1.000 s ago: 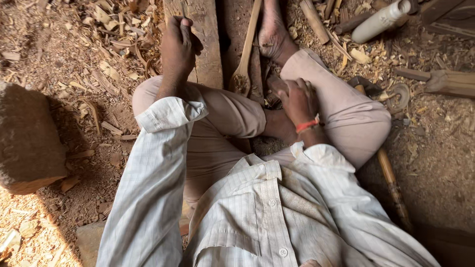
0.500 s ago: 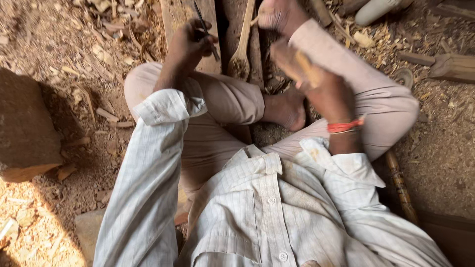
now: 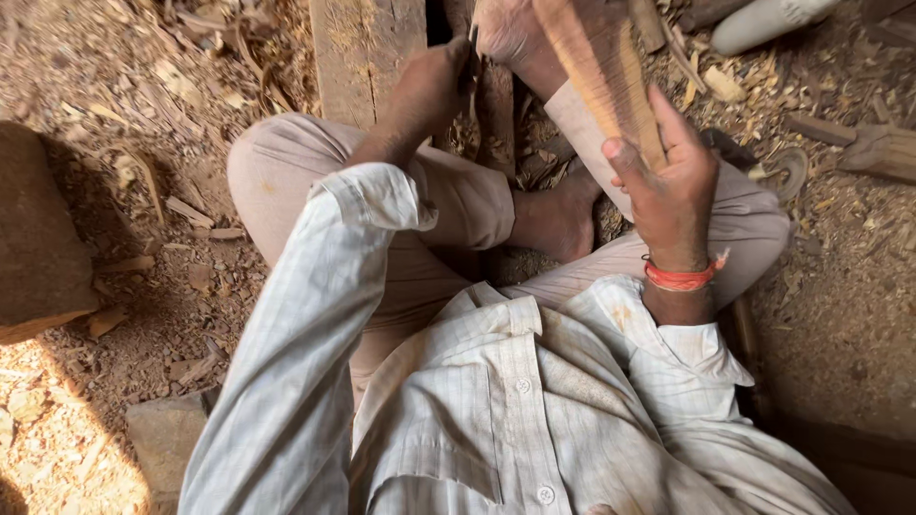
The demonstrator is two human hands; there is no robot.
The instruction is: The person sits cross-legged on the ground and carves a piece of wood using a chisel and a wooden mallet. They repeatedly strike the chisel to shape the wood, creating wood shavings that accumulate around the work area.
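the stick (image 3: 596, 76), pale ridged wood, slants up and away toward the top edge of the ground, held above the lap. right hand (image 3: 673, 186) wraps its lower end. left hand (image 3: 429, 91) is closed on a dark tool (image 3: 472, 57) by the plank (image 3: 367, 52).

My shirt (image 3: 496, 410) is white with thin grey stripes, my trousers (image 3: 286, 172) pale beige, my wrist thread (image 3: 679, 278) orange-red, the wooden piece (image 3: 596, 72) light reddish-brown
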